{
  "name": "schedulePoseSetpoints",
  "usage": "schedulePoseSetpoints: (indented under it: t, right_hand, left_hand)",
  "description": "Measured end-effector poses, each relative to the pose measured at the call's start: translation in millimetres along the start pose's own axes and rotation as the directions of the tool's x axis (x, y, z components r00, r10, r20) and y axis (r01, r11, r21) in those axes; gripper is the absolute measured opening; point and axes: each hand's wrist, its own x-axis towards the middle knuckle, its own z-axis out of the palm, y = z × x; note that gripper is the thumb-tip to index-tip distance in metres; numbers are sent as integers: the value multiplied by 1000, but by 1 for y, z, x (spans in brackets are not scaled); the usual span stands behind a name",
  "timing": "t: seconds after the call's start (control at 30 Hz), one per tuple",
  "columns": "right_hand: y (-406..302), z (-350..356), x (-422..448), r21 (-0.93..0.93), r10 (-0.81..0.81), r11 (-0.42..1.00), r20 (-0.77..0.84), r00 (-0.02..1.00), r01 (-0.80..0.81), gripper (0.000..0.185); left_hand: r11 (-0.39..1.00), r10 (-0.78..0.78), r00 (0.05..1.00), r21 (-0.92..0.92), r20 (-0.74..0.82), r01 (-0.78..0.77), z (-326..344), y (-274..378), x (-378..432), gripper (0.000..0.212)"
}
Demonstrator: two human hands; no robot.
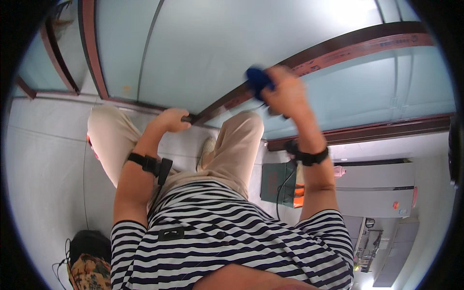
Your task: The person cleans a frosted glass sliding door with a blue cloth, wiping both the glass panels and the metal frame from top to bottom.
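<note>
My left hand [173, 121] is closed around a dark brown piece at the lower end of a door frame [221, 103], low between my knees. My right hand [288, 90] is blurred and grips a dark blue pad or cloth [258, 81], held at the edge of the same frame. The blur hides exactly what the blue thing is and how it meets the frame. Printed marks run along the reddish-brown side of the frame beyond my right hand. Frosted glass panes [203, 47] lie on both sides of it.
More brown-framed glass panels [90, 47] stand at the left. A dark green bag [277, 185] sits on the tiled floor [47, 145] at my right, before a grey refrigerator [377, 188]. A camouflage-patterned item [88, 270] with a cable lies behind me at the left.
</note>
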Motion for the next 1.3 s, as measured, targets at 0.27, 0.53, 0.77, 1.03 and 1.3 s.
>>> schedulePoseSetpoints:
  t: [0.27, 0.53, 0.77, 1.03, 1.3]
  right_hand:
    - [2, -70, 14, -639, -164, 756, -393, 905, -140, 52]
    - [-22, 119, -1, -499, 129, 866, 242, 962, 9, 35]
    - [-63, 266, 10, -296, 166, 952, 718, 676, 80, 28]
    - [-82, 419, -14, -209, 68, 952, 858, 510, 224, 29]
    - [-67, 421, -57, 529, -271, 791, 754, 598, -308, 40]
  left_hand:
    - [997, -58, 998, 54, 13, 57, -9, 15, -8, 58]
    - [994, -88, 993, 63, -73, 92, -27, 29, -23, 54]
    - [982, -188, 981, 15, 48, 188, -53, 39, -41, 53]
    - [994, -99, 986, 41, -136, 105, -36, 25, -46, 38]
    - [990, -142, 989, 32, 49, 141, -45, 45, -29, 47]
